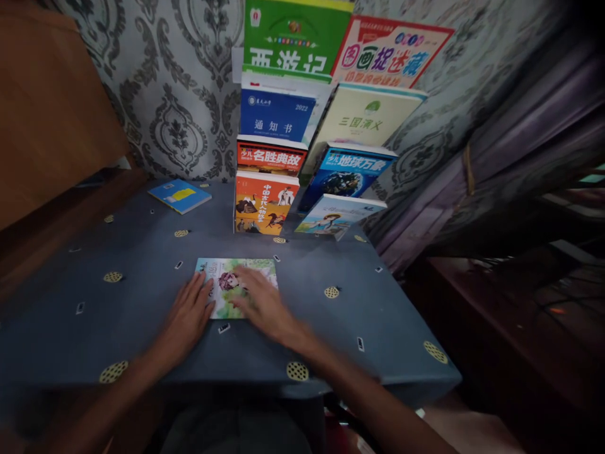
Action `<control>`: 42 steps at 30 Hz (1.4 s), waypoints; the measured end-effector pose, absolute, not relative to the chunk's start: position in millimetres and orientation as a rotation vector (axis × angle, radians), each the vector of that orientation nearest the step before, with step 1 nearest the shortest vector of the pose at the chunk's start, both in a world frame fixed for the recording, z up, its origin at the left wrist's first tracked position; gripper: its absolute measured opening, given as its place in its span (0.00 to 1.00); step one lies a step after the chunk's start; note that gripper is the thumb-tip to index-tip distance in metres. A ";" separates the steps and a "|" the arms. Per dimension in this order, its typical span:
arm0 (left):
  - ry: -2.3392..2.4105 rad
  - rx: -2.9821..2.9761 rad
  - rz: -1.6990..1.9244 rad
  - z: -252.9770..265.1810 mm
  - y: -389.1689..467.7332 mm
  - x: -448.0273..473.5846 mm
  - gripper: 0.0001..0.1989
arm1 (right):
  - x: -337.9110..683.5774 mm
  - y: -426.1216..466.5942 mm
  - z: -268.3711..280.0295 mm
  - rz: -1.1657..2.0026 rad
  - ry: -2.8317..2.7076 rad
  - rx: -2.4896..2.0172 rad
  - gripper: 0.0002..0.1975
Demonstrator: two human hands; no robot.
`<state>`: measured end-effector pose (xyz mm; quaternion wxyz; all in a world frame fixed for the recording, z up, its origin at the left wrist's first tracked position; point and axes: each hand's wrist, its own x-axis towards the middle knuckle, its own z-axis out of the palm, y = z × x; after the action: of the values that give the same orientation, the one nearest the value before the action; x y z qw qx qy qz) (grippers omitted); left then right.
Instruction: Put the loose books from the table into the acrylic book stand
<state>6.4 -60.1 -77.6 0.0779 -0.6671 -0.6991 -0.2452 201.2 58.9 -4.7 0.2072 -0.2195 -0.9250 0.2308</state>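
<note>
Two hands lie flat on a picture book (236, 287) in the middle of the blue-clothed surface (142, 265). The left hand (186, 318) rests spread on its left edge, the right hand (262, 302) spread across its cover; neither grips. Behind stands a tiered display of books (302, 145), and a blue-and-yellow book (179, 195) lies apart at far left.

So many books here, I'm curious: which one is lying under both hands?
The pale green picture book lying flat at the front of the table. The left hand and right hand rest on it; the rest stand racked or lie apart.
</note>
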 end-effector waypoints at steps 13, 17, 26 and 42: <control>-2.028 -2.006 -0.492 -70.2 -62.8 4.9 0.26 | 190.1 86.0 -33.9 0.691 -2.755 -0.656 0.40; -2.082 -2.016 -0.380 -59.4 -62.7 6.9 0.27 | 211.8 110.8 -41.6 0.541 -2.699 -0.813 0.32; -1.924 -2.437 -0.160 -18.9 -10.4 82.5 0.28 | 218.8 110.6 -54.0 0.467 -2.558 -0.914 0.31; -2.281 -1.955 -0.020 -11.8 5.8 25.3 0.21 | 221.4 112.6 -55.8 0.421 -2.634 -0.933 0.31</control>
<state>25.3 5.8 -11.8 0.0687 -0.6491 -0.7576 -0.0067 221.4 112.6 -55.8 0.1574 -0.3260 -0.9205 0.1472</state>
